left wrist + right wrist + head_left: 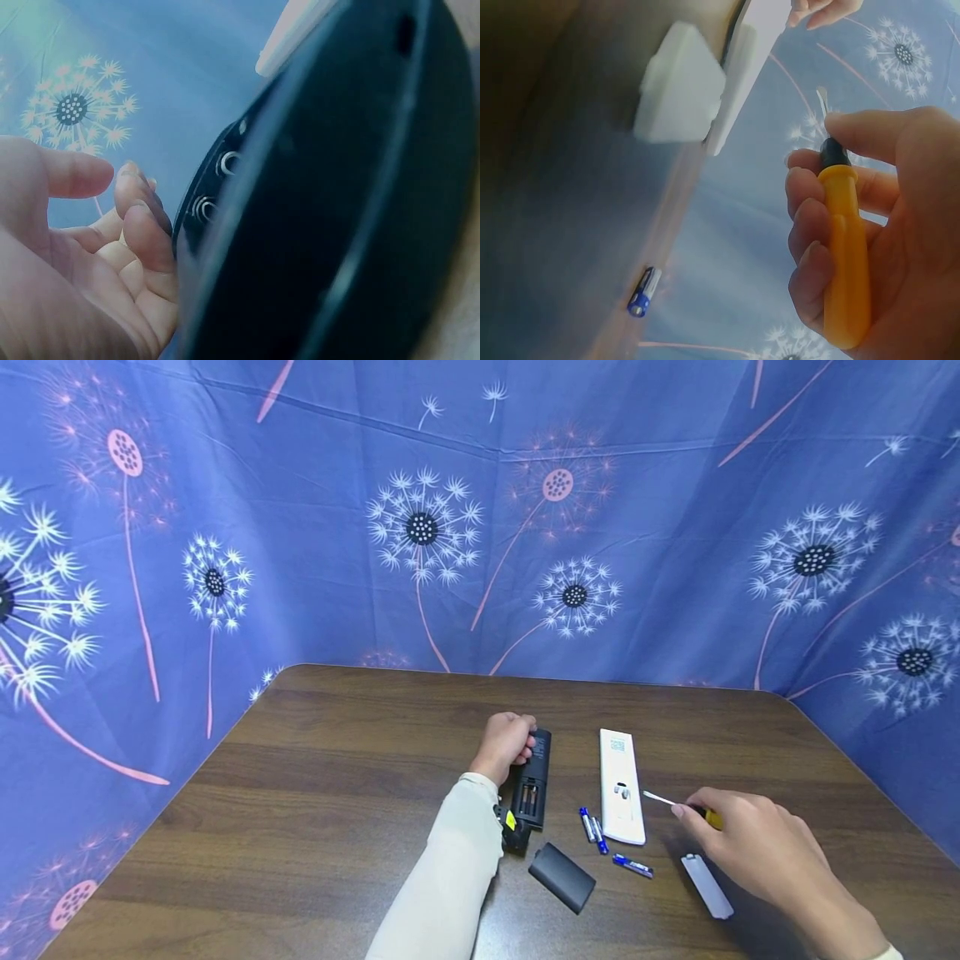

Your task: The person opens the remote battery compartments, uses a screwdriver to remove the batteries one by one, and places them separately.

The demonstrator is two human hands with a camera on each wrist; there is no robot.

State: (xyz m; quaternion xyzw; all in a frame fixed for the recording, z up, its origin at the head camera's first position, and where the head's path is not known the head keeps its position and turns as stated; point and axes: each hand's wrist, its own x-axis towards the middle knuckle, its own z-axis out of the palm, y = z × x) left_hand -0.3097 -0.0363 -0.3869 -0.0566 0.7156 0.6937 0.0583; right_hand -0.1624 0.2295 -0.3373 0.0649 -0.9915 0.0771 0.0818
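Observation:
My left hand (507, 744) rests at the far end of a black remote control (536, 758), whose battery compartment lies uncovered toward me. In the left wrist view, its loosely bent fingers (146, 240) come up to the remote's edge, and the thumb stands off it. A screwdriver (846, 255) with a yellow handle is gripped in my right hand (765, 843). Its metal tip points left, close to a white remote control (621, 760) lying on the table. The tip and the white remote look slightly apart.
Between the remotes lie a blue-and-silver battery (587, 824) and another battery (600, 837) beside it. A third battery (633, 865) lies nearer me. The black battery cover (562, 877) and white battery cover (707, 887) rest on the wooden table (337, 760). A patterned blue cloth (300, 527) hangs behind.

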